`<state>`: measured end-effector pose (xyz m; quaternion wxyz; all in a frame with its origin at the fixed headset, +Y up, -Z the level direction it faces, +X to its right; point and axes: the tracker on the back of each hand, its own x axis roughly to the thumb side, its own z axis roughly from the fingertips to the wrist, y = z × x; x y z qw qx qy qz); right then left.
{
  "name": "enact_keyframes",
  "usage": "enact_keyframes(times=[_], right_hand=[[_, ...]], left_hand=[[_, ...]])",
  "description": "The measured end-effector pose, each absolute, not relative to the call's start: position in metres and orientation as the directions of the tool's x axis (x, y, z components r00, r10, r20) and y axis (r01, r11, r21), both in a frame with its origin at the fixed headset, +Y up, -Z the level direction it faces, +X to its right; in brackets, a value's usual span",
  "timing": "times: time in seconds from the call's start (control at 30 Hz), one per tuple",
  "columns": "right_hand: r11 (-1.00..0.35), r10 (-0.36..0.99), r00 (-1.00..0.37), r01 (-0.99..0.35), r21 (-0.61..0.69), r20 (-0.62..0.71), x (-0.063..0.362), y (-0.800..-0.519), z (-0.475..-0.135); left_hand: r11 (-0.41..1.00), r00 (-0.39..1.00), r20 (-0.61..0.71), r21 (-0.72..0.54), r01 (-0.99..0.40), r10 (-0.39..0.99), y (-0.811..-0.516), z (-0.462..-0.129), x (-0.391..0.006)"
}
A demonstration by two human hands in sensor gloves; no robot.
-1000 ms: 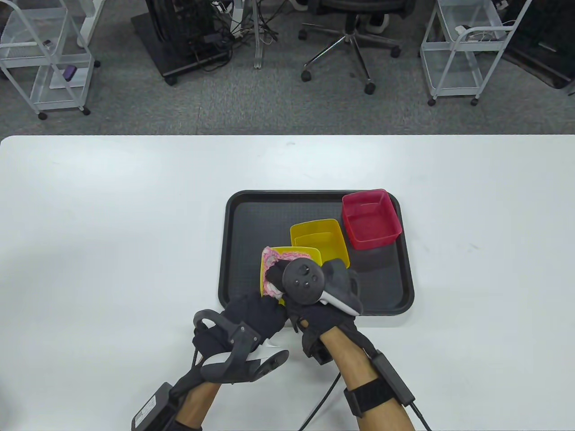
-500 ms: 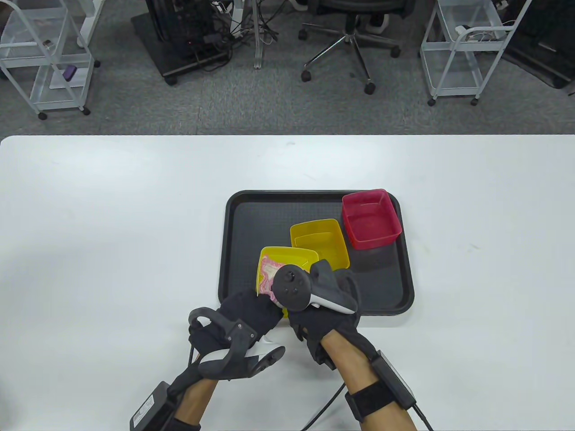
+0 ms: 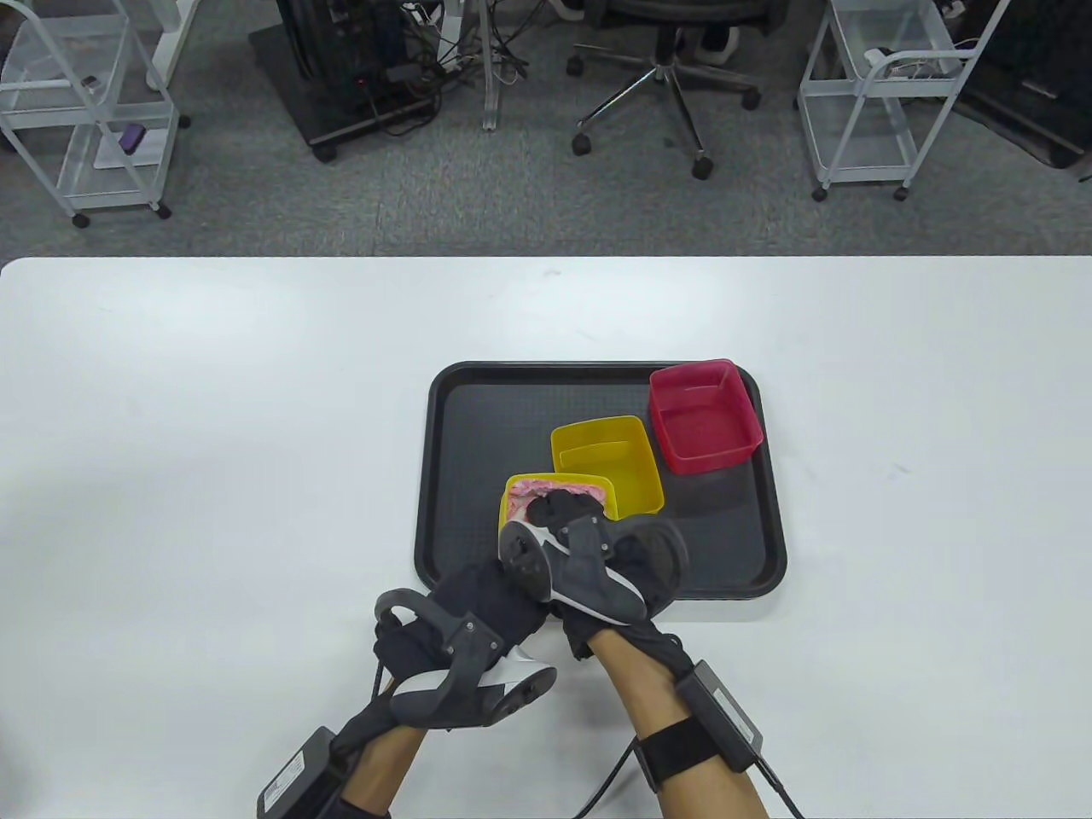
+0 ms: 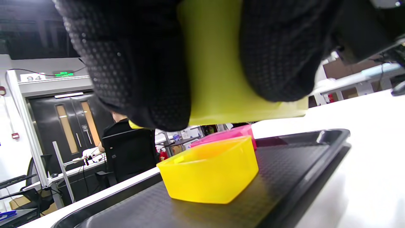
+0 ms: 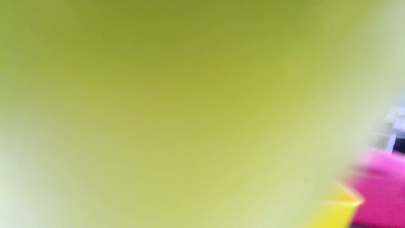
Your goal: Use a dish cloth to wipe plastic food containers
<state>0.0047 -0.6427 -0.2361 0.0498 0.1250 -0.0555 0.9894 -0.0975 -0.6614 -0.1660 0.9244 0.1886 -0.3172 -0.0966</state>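
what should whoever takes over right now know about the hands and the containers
Left hand grips the lifted yellow container over the tray's near edge.
Right hand presses the pink dish cloth inside it.
Second yellow container and red container sit on the tray.
Done: wiping the held container is under way.
Left: which of the others have been wiped cannot be told.

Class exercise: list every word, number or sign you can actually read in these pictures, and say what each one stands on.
"94": white plate above the dark doors, left wrist view.
Green lit sign beside it: too blurred to read.
Label on the left forearm pack, table view: too small to read.
Containers, tray, cloth: none.
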Motion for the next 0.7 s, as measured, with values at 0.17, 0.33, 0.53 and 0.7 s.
enact_keyframes(times=[0.17,0.33,0.53,0.7], right_hand=[[-0.781,0.623,-0.762,-0.597,0.182,0.175,0.023,-0.634,-0.246],[-0.480,0.843,-0.537,-0.778,0.405,-0.033,0.032,-0.642,-0.246],[-0.753,0.607,-0.785,-0.519,0.404,0.124,0.020,-0.639,-0.238],[-0.966,0.206,-0.929,-0.142,0.217,0.307,-0.002,-0.631,-0.228]], left_hand=[[0.896,0.811,0.516,0.444,0.021,-0.275,-0.655,-0.167,-0.108],[0.896,0.830,0.491,0.445,0.020,-0.263,-0.654,-0.172,-0.118],[0.883,0.797,0.495,0.459,0.099,-0.347,-0.662,-0.175,-0.121],[0.886,0.791,0.508,0.455,0.090,-0.341,-0.664,-0.173,-0.114]])
